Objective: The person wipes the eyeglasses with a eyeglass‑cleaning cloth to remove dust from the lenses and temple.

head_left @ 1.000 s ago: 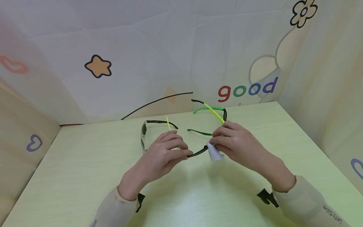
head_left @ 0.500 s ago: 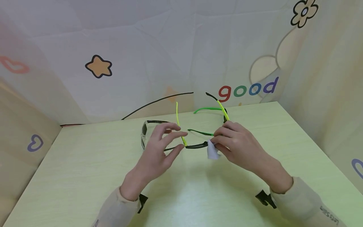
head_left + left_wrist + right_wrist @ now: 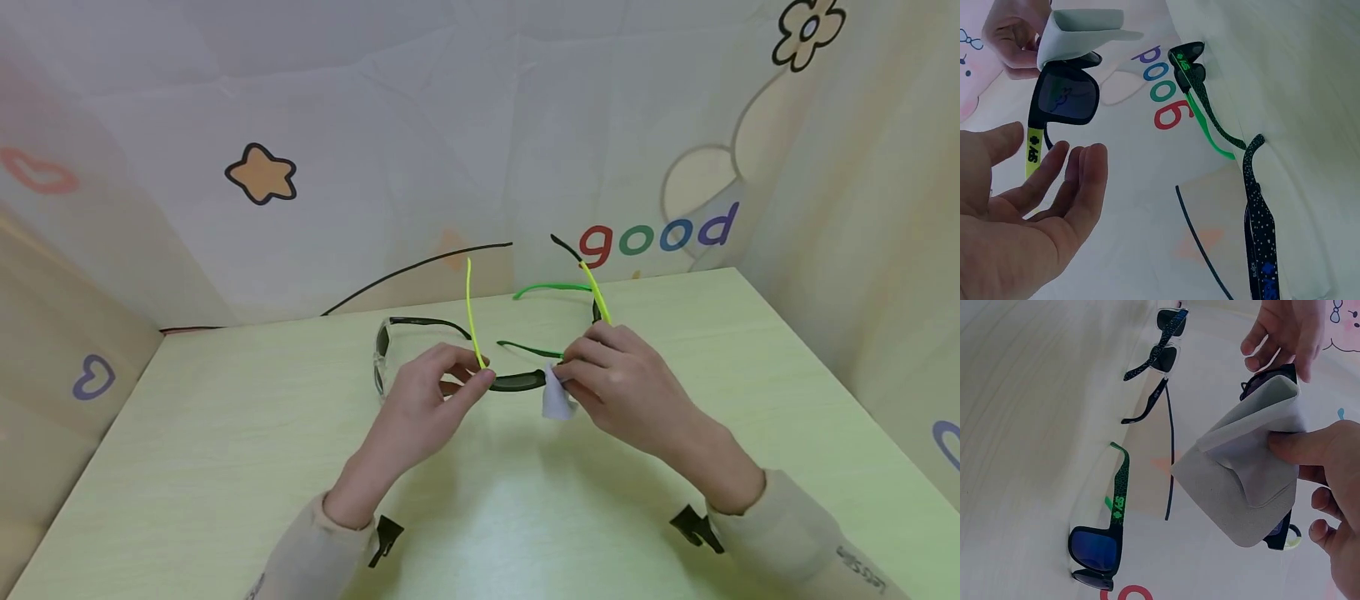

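Note:
A pair of sunglasses with yellow-green temples [image 3: 517,382] is held up above the table, its temples pointing away. My right hand [image 3: 626,371] pinches a pale grey cloth [image 3: 1241,481] over the right part of these sunglasses. In the right wrist view the cloth covers much of the front. My left hand [image 3: 431,400] is at the other hinge, thumb and fingers on either side of the yellow temple [image 3: 1034,153]. A gap shows between its thumb and fingers in the left wrist view. One dark lens [image 3: 1069,99] is uncovered there.
Sunglasses with a clear front and dark temples [image 3: 380,358] rest on the table [image 3: 225,433] at left. Black sunglasses with green temples [image 3: 1094,550] lie behind my right hand. A printed curtain [image 3: 375,167] hangs along the table's back edge.
My left hand let go of the yellow-green sunglasses, spread its fingers, then came back around the left hinge. The sunglasses turned, their temples swinging up and rightward. My right hand keeps hold.

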`<state>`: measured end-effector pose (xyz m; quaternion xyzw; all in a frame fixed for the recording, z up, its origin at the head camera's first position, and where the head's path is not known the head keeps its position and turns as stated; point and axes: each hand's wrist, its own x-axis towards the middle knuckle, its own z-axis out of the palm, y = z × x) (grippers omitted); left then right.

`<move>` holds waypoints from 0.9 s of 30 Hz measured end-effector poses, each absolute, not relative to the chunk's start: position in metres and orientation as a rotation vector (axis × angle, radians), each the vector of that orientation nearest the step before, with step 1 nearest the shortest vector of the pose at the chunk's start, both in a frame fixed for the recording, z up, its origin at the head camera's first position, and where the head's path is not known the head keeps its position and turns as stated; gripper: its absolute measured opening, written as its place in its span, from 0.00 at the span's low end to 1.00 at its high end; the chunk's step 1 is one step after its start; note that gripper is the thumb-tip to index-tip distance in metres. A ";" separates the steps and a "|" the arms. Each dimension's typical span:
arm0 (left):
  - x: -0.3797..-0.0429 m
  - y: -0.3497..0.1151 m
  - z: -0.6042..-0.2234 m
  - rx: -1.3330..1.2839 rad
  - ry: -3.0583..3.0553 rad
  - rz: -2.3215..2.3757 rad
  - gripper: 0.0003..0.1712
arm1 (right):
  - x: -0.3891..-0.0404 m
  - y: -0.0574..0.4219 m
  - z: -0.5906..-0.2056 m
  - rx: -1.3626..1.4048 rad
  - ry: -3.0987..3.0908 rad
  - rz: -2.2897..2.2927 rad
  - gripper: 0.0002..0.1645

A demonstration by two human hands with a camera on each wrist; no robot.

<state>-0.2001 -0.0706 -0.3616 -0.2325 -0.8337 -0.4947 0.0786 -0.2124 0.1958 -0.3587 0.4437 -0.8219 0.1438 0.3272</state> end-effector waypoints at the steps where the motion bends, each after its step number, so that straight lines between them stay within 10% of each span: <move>1: -0.200 -0.070 -0.361 -0.693 -2.504 -1.493 0.05 | -0.212 0.195 -0.359 1.164 -2.155 0.374 0.15; 27: -0.201 -0.071 -0.361 -0.584 -2.469 -1.756 0.04 | -0.211 0.192 -0.363 1.152 -2.216 0.322 0.17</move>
